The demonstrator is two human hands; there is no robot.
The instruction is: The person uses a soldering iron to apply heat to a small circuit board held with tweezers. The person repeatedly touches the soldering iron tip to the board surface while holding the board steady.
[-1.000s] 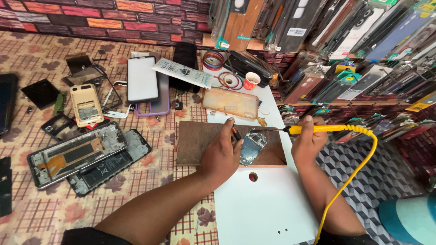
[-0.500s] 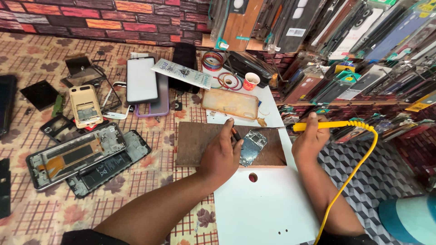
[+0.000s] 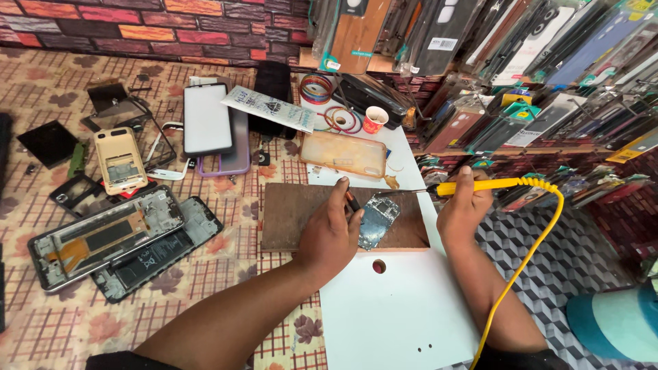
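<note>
While the head camera looks down, the left hand (image 3: 331, 229) has its fingers (image 3: 340, 195) pinched together on a small dark tool (image 3: 352, 201) touching the circuit board (image 3: 378, 220), which lies on a brown wooden block (image 3: 295, 216) on the desk (image 3: 397, 308). To its right, the right hand (image 3: 464, 209) has fingers clamped around a yellow soldering iron (image 3: 480, 185), its tip reaching toward the board's upper edge. Left of the block, opened phone frames (image 3: 103, 236) lie on a patterned cloth (image 3: 226, 274). Behind the block sit a clear phone case (image 3: 343, 154) and a small cup (image 3: 375, 119).
</note>
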